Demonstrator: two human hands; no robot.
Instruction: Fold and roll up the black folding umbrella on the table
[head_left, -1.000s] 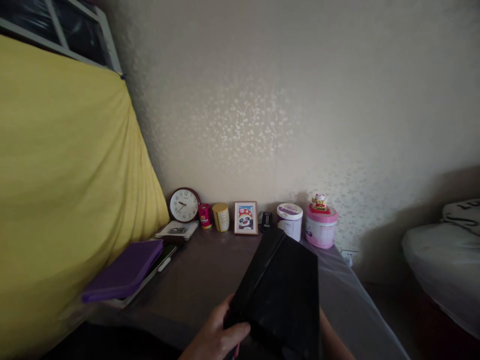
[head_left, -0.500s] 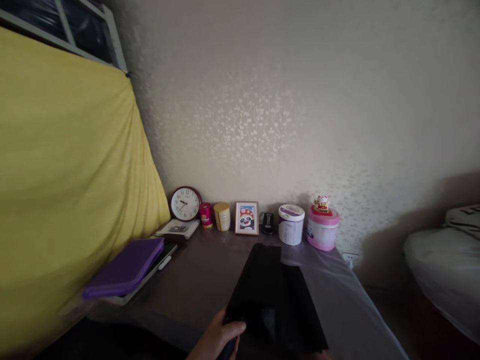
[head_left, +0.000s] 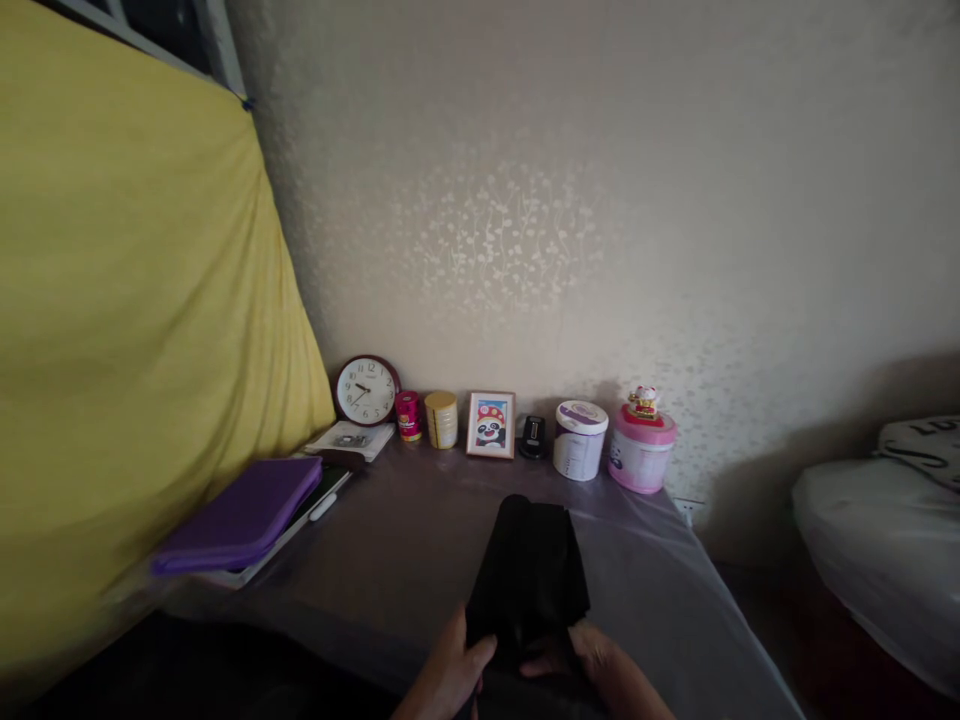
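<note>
A black cloth (head_left: 529, 572) lies folded into a narrow strip on the brown table (head_left: 405, 545), running away from me. My left hand (head_left: 450, 672) grips its near left edge, thumb on top. My right hand (head_left: 592, 662) rests on its near right end with fingers curled over the fabric. Both hands sit at the bottom of the head view, partly cut off.
Along the wall stand a clock (head_left: 365, 390), a red tin (head_left: 408, 415), a yellow jar (head_left: 442, 418), a framed panda picture (head_left: 491, 424), a white tub (head_left: 580, 439) and a pink tub (head_left: 642, 449). A purple case (head_left: 244, 512) lies left by a yellow curtain (head_left: 127, 370). A bed (head_left: 885, 540) is right.
The black cloth was held up and spread wide; it has come down onto the table and is folded narrower. My right hand has come into view on its near end.
</note>
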